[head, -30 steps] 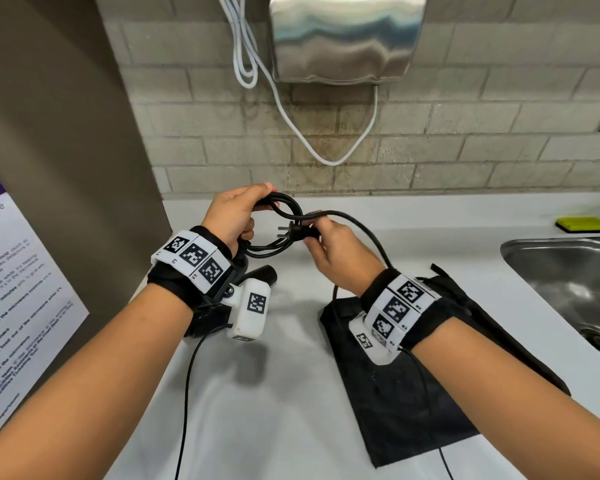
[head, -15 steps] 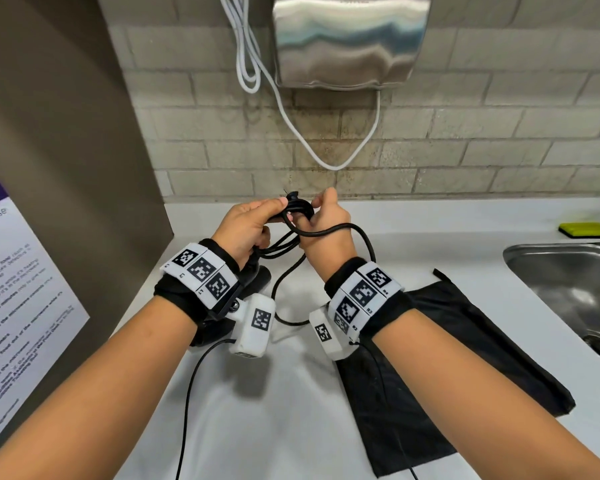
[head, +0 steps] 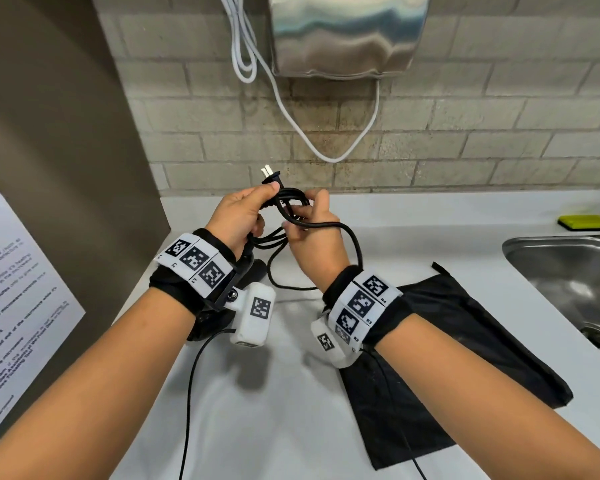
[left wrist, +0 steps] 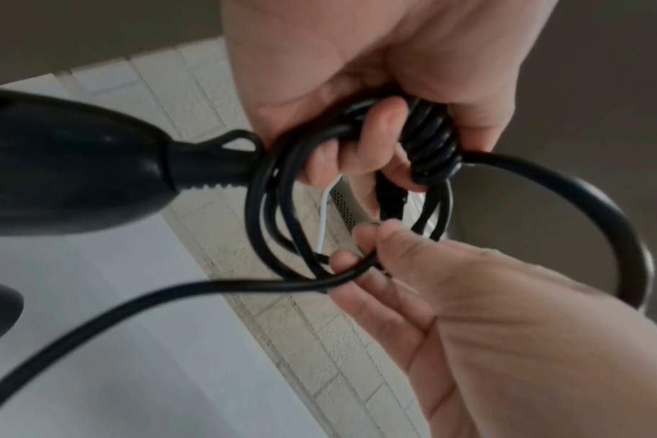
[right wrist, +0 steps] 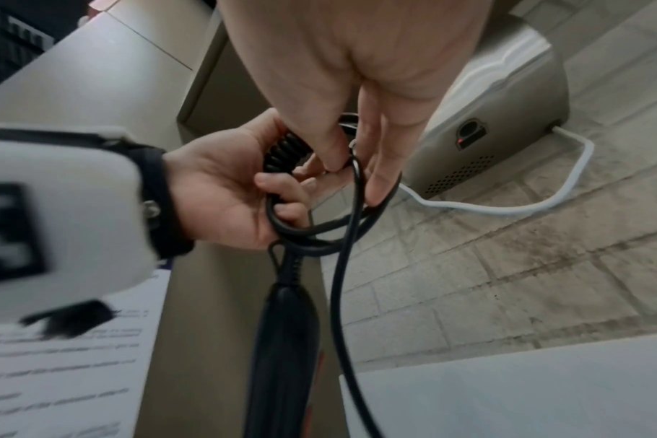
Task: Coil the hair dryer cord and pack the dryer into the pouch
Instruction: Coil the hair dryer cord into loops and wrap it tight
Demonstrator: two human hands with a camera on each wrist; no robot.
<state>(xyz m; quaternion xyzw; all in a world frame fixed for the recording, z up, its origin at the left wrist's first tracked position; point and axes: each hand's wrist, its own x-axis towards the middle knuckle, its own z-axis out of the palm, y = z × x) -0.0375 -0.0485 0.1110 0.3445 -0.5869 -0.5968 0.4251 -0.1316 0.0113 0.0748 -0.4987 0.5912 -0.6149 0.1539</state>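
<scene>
A: Where's the black rubber-sheathed power cord [head: 291, 216] just now?

B: Bunched in several loops above the pale grey countertop [head: 413, 230], between both hands. The left hand [head: 238, 216] has fingers and thumb curled tight round the stacked turns, with the two-pin plug [head: 269, 174] sticking up past the thumb. The right hand [head: 314, 233] pinches a single strand in its fingertips [left wrist: 360, 237] just beside the bundle; the other fingers look half open.

A: And the dryer itself?

B: The black plastic hair dryer [left wrist: 68, 166] hangs below the left wrist, its ribbed strain relief [right wrist: 293, 260] touching the loops. The head view mostly hides it behind the wrist camera.

A: The pouch?

B: The flat black fabric drawstring pouch [head: 465, 341] lies on the counter under the right forearm, well apart from the cord. I can't tell whether its mouth is open.

A: What might go wrong?

B: A long slack loop [head: 354, 244] sags toward the counter. If the right hand lets its strand slip, I'd expect the stiff cord to spring open and the turns to loosen. The dangling dryer's weight also pulls on the bundle, so a weaker left-hand grip could drop everything. The steel sink [head: 568, 271] sits to the right, and the steel hand dryer [head: 343, 32] hangs on the brick wall above.
</scene>
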